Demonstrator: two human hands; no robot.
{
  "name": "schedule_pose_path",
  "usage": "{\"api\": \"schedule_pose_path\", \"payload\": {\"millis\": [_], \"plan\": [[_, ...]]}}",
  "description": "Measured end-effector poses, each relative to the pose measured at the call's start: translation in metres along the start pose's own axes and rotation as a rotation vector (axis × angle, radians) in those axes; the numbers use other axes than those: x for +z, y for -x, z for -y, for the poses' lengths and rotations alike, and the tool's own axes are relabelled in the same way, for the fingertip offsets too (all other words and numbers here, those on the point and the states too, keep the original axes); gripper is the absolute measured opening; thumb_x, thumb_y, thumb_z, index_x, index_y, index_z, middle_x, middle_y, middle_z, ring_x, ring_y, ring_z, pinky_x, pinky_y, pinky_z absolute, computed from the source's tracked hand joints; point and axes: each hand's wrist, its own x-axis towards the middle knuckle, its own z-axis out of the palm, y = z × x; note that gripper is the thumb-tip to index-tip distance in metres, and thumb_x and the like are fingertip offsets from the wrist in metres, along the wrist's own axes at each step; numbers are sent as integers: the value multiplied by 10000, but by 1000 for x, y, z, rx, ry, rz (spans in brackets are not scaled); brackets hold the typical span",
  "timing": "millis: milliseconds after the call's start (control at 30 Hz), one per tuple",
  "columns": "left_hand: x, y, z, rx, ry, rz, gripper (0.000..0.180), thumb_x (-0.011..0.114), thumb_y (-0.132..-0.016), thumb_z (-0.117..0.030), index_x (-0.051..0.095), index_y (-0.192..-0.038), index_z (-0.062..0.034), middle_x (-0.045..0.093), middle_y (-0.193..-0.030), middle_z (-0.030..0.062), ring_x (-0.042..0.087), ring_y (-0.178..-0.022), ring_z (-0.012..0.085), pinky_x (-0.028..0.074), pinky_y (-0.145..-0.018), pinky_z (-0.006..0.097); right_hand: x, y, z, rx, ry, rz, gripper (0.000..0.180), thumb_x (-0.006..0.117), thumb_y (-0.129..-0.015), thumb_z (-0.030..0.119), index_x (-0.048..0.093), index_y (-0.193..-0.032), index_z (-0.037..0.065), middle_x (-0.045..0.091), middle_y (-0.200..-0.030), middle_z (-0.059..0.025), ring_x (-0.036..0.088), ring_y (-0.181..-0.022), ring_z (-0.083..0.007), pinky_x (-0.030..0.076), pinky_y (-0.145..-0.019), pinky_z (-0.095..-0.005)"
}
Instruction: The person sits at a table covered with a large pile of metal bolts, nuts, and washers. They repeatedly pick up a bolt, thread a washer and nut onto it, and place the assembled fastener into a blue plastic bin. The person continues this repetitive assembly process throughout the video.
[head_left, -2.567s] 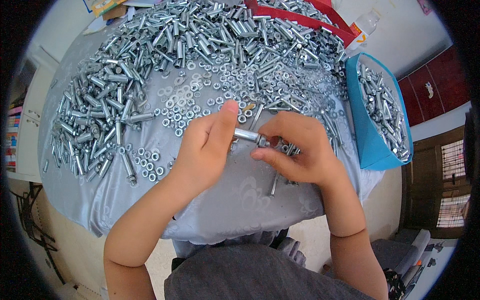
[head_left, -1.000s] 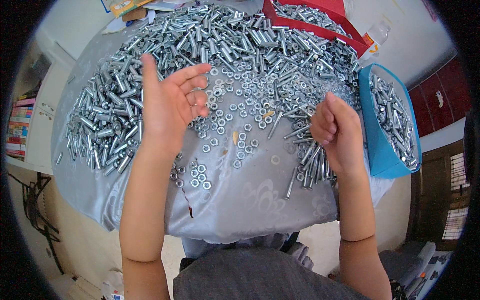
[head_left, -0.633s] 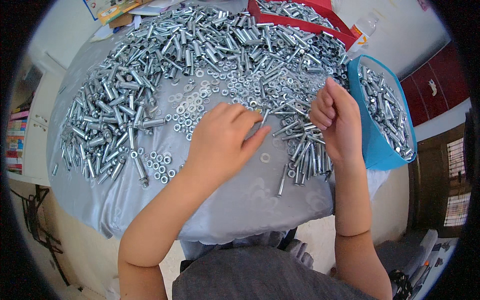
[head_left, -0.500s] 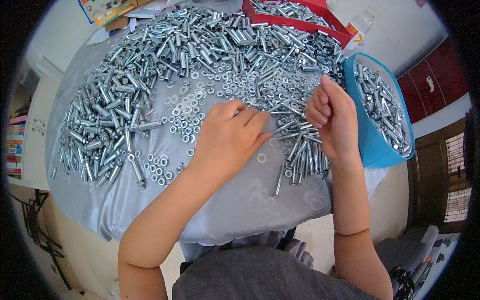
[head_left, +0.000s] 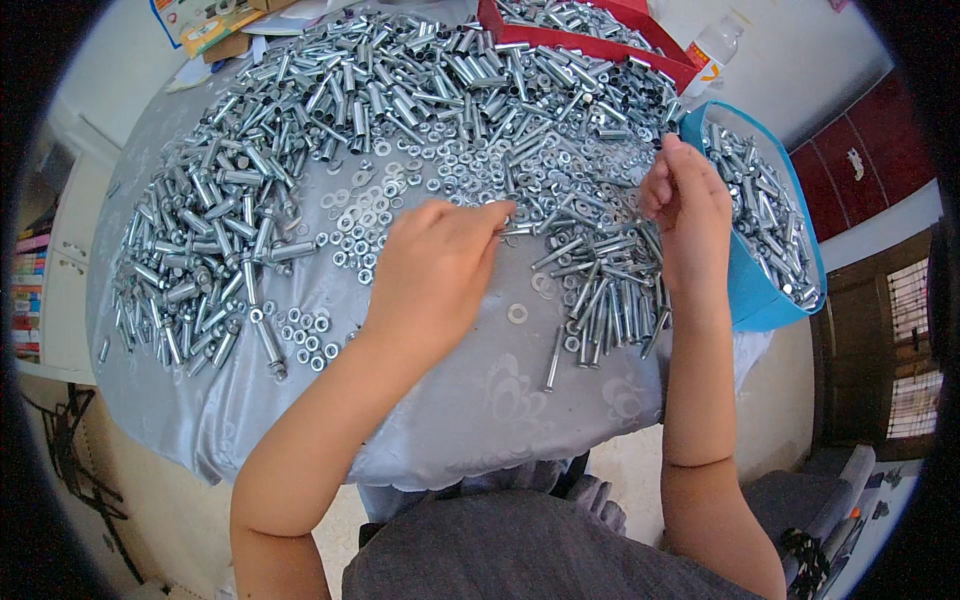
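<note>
My left hand (head_left: 435, 275) is over the middle of the table, its thumb and forefinger pressed together beside the loose nuts and washers (head_left: 470, 165). A bit of metal shows at those fingertips, too small to name. Farther right, my right hand (head_left: 692, 210) is raised with its fingers curled in and the thumb side up; whatever it may hold is hidden. It is between the pile of long thin bolts (head_left: 610, 305) and the blue bin (head_left: 770, 318). One flat washer (head_left: 517, 313) lies alone on the grey tablecloth (head_left: 450, 420).
Metal sleeves (head_left: 400, 95) are heaped across the far side, and sleeve anchors (head_left: 215, 225) pile up on the left. Several nuts (head_left: 310, 330) lie near them. A red box (head_left: 600, 45) of fasteners and a plastic bottle (head_left: 715, 50) are at the back right.
My left hand has shifted slightly left, its spread fingers now drawn into a pinch. My right hand has moved a little right, closer to the blue bin.
</note>
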Motion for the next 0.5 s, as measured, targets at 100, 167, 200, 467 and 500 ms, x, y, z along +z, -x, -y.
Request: {"api": "schedule_pose_path", "payload": {"millis": [100, 167, 200, 467, 500], "plan": [[-5, 0, -3, -55, 110, -89, 310, 591, -746, -44, 544, -1052, -62, 606, -843, 66, 551, -774, 217, 424, -716, 336, -12, -9, -1, -52, 150, -30, 213, 538, -856, 215, 548, -717, 54, 458, -589, 18, 394, -536, -57, 296, -485, -202], [-11, 0, -10, -163, 251, -149, 286, 564, -766, -38, 532, -1050, -44, 591, -826, 78, 545, -748, 235, 424, -683, 342, -17, -13, -3, -68, 242, -41, 176, 551, -846, 202, 575, -771, 45, 491, -625, 13, 425, -574, -56, 317, -509, -200], [-11, 0, -9, -172, 285, -163, 296, 563, -771, -36, 526, -1064, -47, 589, -833, 80, 548, -746, 226, 428, -683, 332, -20, -16, -5, -83, 293, -44, 162, 558, -840, 194, 586, -803, 39, 512, -648, 8, 445, -598, -59, 331, -527, -201], [-11, 1, -3, -309, 598, -198, 284, 564, -817, -42, 516, -1097, -33, 574, -837, 38, 534, -761, 82, 422, -709, 218, -11, -11, -22, -276, 834, 127, 182, 579, -801, 153, 595, -943, 40, 618, -875, -85, 559, -787, -161, 418, -684, -261], [-12, 1, -4, -354, 648, -190, 279, 559, -824, -50, 516, -1098, -32, 578, -831, 38, 534, -762, 78, 419, -706, 212, -8, -10, -21, -265, 835, 135, 198, 571, -804, 148, 585, -956, 23, 613, -903, -117, 567, -835, -200, 423, -727, -284]]}}
